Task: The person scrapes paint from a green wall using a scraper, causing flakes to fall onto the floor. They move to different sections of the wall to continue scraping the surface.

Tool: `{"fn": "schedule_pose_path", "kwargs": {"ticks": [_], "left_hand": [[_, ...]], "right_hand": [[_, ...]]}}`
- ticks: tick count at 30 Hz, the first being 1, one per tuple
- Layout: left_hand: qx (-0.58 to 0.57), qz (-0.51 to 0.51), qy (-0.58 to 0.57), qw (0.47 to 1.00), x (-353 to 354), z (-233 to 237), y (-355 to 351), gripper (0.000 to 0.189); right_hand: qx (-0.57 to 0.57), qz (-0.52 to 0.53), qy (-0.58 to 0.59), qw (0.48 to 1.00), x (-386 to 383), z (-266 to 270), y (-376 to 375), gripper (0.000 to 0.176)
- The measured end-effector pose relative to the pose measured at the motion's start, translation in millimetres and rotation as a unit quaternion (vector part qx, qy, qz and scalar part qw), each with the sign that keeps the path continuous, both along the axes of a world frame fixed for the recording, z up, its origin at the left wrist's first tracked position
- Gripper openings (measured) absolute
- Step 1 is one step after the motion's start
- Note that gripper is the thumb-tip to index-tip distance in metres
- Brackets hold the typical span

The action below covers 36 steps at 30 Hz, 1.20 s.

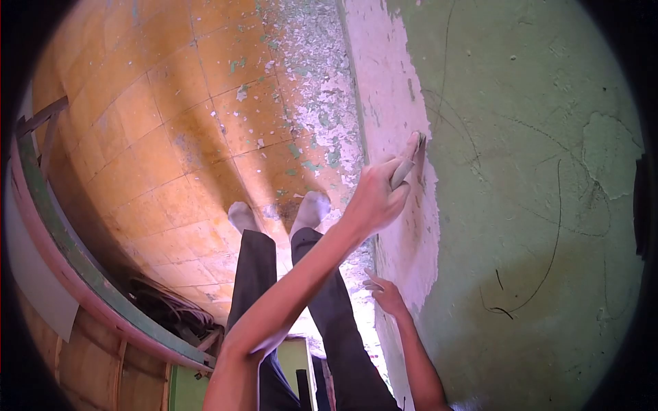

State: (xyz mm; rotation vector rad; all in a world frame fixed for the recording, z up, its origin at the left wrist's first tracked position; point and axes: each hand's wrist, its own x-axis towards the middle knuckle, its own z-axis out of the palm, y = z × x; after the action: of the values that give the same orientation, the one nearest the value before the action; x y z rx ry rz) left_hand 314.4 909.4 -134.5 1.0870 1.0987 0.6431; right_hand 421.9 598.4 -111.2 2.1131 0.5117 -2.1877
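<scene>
My left hand (378, 198) reaches across my body to the wall on the right. It is closed around the pale handle of a scraper (402, 174), index finger stretched along it towards the dark blade end. The blade end meets the wall near the border between the bare pinkish-white strip (384, 89) and the green paint (521, 137). Lower down, my right hand (389, 297) is by the foot of the wall, its dusty fingers stretched out and apart. Nothing shows in it.
Paint flakes (322, 103) cover the orange tiled floor (164, 103) along the wall. My feet in pale socks (312, 209) stand on the tiles. At the left are a curved-looking green and pink frame (89, 274) and a dark tangled bundle (171, 308).
</scene>
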Motion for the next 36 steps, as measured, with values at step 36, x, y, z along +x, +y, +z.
{"fn": "schedule_pose_path", "kwargs": {"ticks": [36], "left_hand": [[0.044,-0.048,0.029,0.997,-3.5,-25.9,-20.5,0.046]], "right_hand": [[-0.046,0.016,-0.005,0.999,-1.7,1.2,-10.4,0.072]]}}
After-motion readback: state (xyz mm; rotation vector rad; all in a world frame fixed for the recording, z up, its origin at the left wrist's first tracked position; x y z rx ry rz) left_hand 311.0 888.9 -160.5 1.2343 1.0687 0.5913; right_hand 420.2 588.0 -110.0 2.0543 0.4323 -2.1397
